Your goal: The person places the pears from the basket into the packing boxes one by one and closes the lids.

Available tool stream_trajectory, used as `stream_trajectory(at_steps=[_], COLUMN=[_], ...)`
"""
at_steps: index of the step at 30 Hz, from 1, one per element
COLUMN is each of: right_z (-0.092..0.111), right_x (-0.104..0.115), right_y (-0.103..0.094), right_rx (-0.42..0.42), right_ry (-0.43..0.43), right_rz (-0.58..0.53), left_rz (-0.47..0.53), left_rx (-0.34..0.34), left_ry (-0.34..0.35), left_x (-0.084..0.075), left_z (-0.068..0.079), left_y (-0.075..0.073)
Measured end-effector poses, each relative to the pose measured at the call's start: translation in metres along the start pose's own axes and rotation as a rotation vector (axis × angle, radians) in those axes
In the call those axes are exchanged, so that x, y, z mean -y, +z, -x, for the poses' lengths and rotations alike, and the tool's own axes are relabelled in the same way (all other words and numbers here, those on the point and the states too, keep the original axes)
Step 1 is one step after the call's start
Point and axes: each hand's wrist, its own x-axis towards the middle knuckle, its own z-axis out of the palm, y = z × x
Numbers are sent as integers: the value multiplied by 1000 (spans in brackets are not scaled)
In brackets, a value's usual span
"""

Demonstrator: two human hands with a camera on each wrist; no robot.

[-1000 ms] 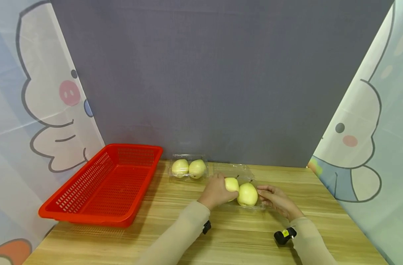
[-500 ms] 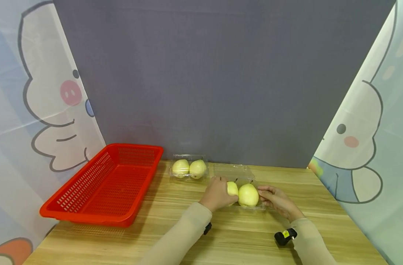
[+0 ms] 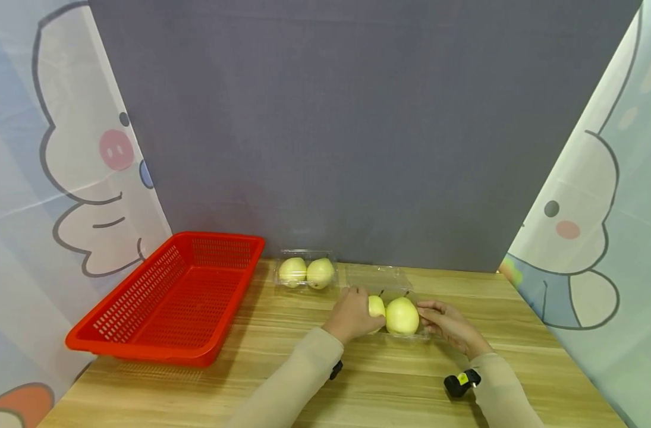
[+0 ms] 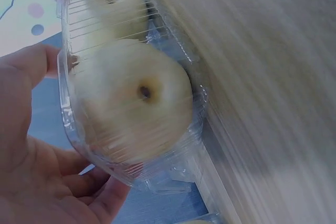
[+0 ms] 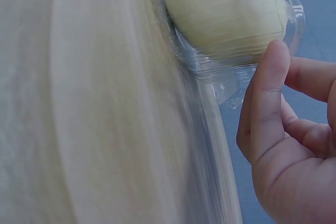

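Note:
In the head view an open clear plastic clamshell box point(image 3: 418, 334) lies on the table, its lid point(image 3: 376, 277) folded back. Two yellow pears sit side by side in its base. My left hand point(image 3: 353, 314) grips the left pear point(image 3: 377, 309), thumb in front and fingers curled round its far side. The left wrist view shows that pear point(image 4: 131, 108) through the ribbed plastic wall, calyx toward the camera. At the other end, my right hand point(image 3: 450, 326) pinches the box's rim beside the right pear point(image 3: 402, 316). Its thumb point(image 5: 270, 72) presses the end wall in the right wrist view.
A second clear clamshell point(image 3: 332, 279), closed over two pears point(image 3: 320, 273), stands at the back, left of the open one. The large red plastic basket point(image 3: 239, 297) is at the left. A grey backdrop point(image 3: 325, 131) rises behind the wooden table point(image 3: 389, 380).
My left hand has lowered the left pear slightly into the box base and shifted a little right. The right hand keeps its place at the box's right end.

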Motion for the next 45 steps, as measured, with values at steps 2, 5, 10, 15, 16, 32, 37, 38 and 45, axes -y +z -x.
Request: stream_trajectory(at_steps=[2,5,10,15,16,32,37,38,45], right_z=[0,-1,-1,1,1,0,0,0,0], right_x=[0,0,0,-1,-1,-1,0,0,0], right_y=[0,-1,-1,0,0,1,1,1,1], right_rx=[-3,-2,-3,-1,-1,-23,-26,-28,-24], right_ry=[1,-3,-9,-7,-5,10,12,13,11], right_rz=[1,6,7,3,2,-6,-7,-6,-5], left_rz=[-4,-28,-54,-50,-44,148,283,334,601], left_rx=[12,23,31,24,22,-35,-10,4,86], left_ry=[-4,-3,10,39,50,36,10,-2,-86], left_x=[0,-1,-3,0,1,28,36,38,53], left_z=[0,0,0,0,0,0,0,0,2], left_y=[-1,-3,-5,-3,-3,-21,-23,-23,-22])
